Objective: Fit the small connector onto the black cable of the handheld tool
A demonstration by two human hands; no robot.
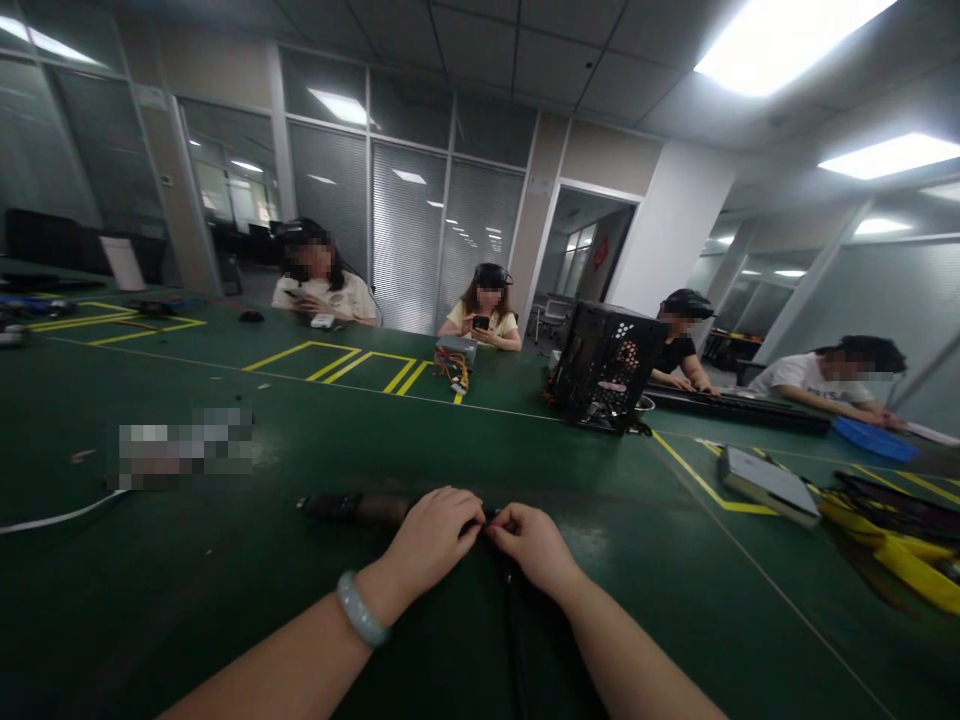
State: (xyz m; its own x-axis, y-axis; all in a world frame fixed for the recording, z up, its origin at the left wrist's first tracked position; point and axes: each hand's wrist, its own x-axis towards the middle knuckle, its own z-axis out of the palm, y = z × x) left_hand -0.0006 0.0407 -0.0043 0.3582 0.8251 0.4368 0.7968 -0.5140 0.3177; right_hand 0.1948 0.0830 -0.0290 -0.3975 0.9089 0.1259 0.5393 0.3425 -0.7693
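Observation:
A long dark tube-shaped object with a brownish middle lies on the green table, a small bright tip at its left end. My left hand is closed over its right part, thumb and fingers together. Just to the right, my right hand pinches a small black part at that end, close to the left fingertips. From between the hands, a thin black rod or strap runs down toward me. What exactly the fingers grip is mostly hidden. A pale green bangle circles my left wrist.
A black computer case stands beyond my right hand, with a power supply and coloured wires left of it. A silver box and yellow items lie right. A white cable is left. Several people sit across the table.

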